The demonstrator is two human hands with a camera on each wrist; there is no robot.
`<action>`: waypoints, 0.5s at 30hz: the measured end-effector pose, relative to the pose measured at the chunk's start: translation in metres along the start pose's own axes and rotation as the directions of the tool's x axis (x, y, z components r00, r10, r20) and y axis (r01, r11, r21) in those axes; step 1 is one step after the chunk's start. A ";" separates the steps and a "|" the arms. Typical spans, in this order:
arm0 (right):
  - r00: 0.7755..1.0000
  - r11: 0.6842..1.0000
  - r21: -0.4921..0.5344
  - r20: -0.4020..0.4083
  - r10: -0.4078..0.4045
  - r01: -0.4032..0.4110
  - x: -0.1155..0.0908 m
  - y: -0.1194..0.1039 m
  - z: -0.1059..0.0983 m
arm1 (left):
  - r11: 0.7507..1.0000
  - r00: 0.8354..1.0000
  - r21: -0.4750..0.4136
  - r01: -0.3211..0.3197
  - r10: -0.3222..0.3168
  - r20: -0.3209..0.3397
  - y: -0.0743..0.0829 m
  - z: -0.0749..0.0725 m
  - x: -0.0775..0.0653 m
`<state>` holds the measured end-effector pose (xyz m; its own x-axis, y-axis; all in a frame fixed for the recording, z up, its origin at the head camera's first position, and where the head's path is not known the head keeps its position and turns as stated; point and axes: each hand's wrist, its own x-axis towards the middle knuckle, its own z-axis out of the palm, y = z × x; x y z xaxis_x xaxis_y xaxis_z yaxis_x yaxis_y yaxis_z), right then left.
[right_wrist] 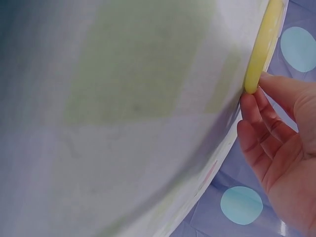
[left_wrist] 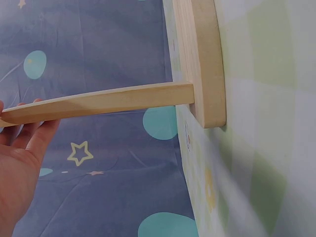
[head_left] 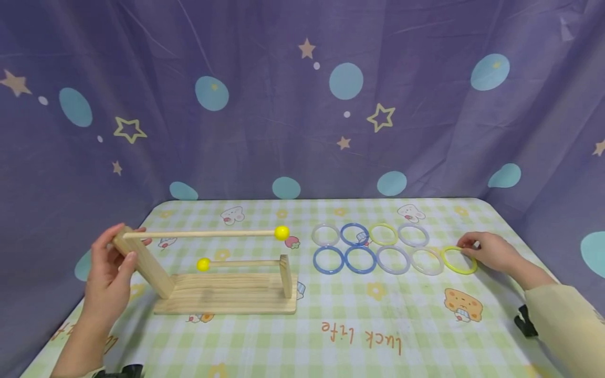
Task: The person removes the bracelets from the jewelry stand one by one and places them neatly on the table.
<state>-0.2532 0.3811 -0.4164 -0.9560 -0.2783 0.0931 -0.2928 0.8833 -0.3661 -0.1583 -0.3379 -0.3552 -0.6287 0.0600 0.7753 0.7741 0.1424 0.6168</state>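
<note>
A wooden stand (head_left: pixel 227 294) with a flat base rests on the left part of the table. My left hand (head_left: pixel 110 278) grips the top of its tall upright (head_left: pixel 153 268), thumb in front and fingers behind. From that upright a rod (head_left: pixel 208 234) runs right to a yellow ball (head_left: pixel 282 233); a lower rod (head_left: pixel 246 263) runs left from the short post (head_left: pixel 285 275) to another yellow ball (head_left: pixel 204 264). At the right, my right hand (head_left: pixel 491 252) pinches the edge of a yellow ring (right_wrist: pixel 261 49) between thumb and fingertips, close to the tabletop.
Two rows of blue, clear and yellow rings lie flat in mid-table, among them a blue ring (head_left: pixel 329 260), a clear ring (head_left: pixel 427 261) and a yellow ring (head_left: pixel 383 234). A checked cloth (head_left: pixel 359 304) covers the table. A purple curtain (head_left: pixel 264 152) hangs behind and at the sides.
</note>
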 end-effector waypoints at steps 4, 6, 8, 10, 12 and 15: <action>1.000 1.000 0.017 -0.014 0.004 -0.004 -0.003 -0.003 -0.002 | 0.999 1.000 0.029 0.013 -0.013 0.008 0.000 -0.001 -0.001; 1.000 1.000 0.027 -0.030 0.003 -0.002 -0.004 -0.005 -0.004 | 0.999 1.000 0.031 0.016 -0.016 0.008 0.000 -0.001 -0.001; 0.998 0.999 0.033 -0.057 -0.008 0.010 -0.006 -0.008 -0.006 | 1.000 1.000 0.018 0.012 -0.012 0.006 0.000 -0.001 -0.001; 0.996 0.999 0.039 -0.093 -0.020 0.024 -0.007 -0.013 -0.008 | 1.000 1.000 0.002 0.008 -0.008 0.003 0.000 -0.001 0.000; 0.991 0.998 0.045 -0.127 -0.034 0.040 -0.008 -0.018 -0.011 | 1.000 1.000 -0.009 0.005 -0.005 0.002 0.000 -0.001 0.000; 0.984 0.996 0.058 -0.168 -0.057 0.068 -0.010 -0.026 -0.014 | 0.999 1.000 -0.037 0.013 -0.013 0.005 0.000 -0.001 0.001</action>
<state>-0.2364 0.3661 -0.3946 -0.9274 -0.2609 0.2682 -0.3553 0.8389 -0.4124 -0.1588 -0.3389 -0.3541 -0.6390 0.0632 0.7666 0.7680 0.1062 0.6315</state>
